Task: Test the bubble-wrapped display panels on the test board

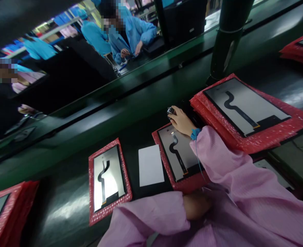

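My right hand (181, 120) reaches forward in a pink sleeve with a blue wrist strap. Its fingers are curled on a small silver and black object (170, 110) just past the top edge of a display panel (178, 156). That panel lies face down on a red bubble-wrap sheet (164, 154), and a black ribbon cable runs down its back. Of my left hand (196, 206) only a patch of skin shows beyond the pink cuff. The rest is tucked under my right sleeve, near the panel's lower edge.
A white card (150, 165) lies left of the panel, then another panel on red wrap (108, 178). A stack of red-wrapped panels (246, 106) sits to the right, with more at both edges. A black post (225, 41) stands behind. People in blue coats (130, 32) work across the green line.
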A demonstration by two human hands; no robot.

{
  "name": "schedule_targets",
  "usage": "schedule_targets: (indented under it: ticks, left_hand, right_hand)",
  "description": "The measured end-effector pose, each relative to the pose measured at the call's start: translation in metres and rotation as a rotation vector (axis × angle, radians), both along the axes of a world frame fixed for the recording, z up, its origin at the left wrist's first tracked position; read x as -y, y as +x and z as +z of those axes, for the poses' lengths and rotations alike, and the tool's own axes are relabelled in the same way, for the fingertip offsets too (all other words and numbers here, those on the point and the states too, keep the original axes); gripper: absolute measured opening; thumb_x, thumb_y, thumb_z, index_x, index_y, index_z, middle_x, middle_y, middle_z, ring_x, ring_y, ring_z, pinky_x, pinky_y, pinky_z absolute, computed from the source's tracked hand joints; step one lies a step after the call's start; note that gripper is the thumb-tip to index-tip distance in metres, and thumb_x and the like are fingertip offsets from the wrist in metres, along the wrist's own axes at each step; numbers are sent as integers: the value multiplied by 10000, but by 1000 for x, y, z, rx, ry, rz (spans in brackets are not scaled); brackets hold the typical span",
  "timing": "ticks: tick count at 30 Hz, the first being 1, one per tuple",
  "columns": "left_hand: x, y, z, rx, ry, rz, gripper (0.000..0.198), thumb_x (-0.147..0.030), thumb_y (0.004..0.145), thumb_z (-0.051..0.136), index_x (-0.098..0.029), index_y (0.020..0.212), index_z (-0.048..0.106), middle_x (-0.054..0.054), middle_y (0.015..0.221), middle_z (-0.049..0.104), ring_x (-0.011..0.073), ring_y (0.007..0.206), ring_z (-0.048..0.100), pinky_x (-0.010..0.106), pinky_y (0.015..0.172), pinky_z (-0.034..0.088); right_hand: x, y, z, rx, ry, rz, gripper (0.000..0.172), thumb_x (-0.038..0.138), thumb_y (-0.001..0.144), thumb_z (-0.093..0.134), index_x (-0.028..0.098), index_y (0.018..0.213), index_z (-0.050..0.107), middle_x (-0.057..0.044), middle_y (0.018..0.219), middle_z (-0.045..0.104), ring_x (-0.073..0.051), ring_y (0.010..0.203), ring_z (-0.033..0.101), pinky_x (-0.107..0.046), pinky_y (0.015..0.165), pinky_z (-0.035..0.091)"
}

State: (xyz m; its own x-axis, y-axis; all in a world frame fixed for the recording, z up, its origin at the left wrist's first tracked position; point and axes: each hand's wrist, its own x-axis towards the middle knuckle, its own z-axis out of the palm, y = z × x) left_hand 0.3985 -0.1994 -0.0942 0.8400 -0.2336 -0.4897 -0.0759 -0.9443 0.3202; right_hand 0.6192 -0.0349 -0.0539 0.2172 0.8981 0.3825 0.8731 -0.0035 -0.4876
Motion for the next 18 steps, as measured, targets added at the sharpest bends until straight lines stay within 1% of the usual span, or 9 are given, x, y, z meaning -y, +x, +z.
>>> schedule_targets:
  ticks: [2,4,6,8,11,13,15,18]
  left_hand:
    - [-1,1,0,-23,-21,-13,284,-186,964,462,-89,1090,698,156,1110,720,299,1001,715,377,722,616]
    - [-2,3,1,-44,-51,-30,265,-197,951,496,-83,1084,696,157,1107,719,296,994,716,388,755,618]
    - [-2,5,2,-56,-75,-42,273,-208,953,498,-80,1098,690,150,1119,715,288,998,715,385,776,620]
    - [-2,6,3,-62,-83,-36,301,-215,969,460,-75,1119,680,151,1131,708,292,995,714,387,758,622]
    - [0,3,3,-60,-83,3,318,-208,980,416,-79,1131,664,159,1150,694,300,994,712,396,733,621]
    - [4,1,1,-54,-86,40,327,-202,987,390,-80,1131,657,166,1170,683,306,1027,701,410,763,618]
    - [8,0,-2,-56,-96,79,322,-196,988,383,-83,1110,659,165,1154,687,305,1036,697,413,784,611]
    - [18,2,-11,-61,-119,151,280,-193,972,421,-91,1098,649,150,1138,690,287,1039,688,398,817,598]
  right_hand:
    - [3,-2,-1,-5,6,-21,391,194,919,458,132,1238,676,-183,1508,363,-327,1303,423,-541,1102,424]
    - [5,-3,-1,-9,14,-38,411,193,904,478,144,1271,658,-184,1477,369,-333,1266,430,-563,1071,440]
    - [8,-5,0,-9,21,-48,463,174,884,494,175,1328,624,-174,1456,374,-327,1228,443,-571,1048,452]
    - [9,-7,3,-8,26,-55,546,156,873,492,200,1413,555,-173,1421,397,-317,1191,453,-566,1032,459]
    - [10,-8,6,-10,26,-70,615,155,886,464,199,1500,452,-179,1307,462,-311,1149,452,-546,1010,464]
    - [10,-8,8,-15,22,-83,598,167,902,440,173,1500,449,-182,1245,482,-310,1128,446,-532,1005,460]
    - [10,-8,9,-23,19,-94,573,172,912,415,145,1482,469,-186,1227,484,-309,1115,442,-517,1002,455]
    - [10,-8,9,-46,25,-111,581,150,905,391,111,1481,459,-182,1217,491,-297,1090,453,-486,1002,453]
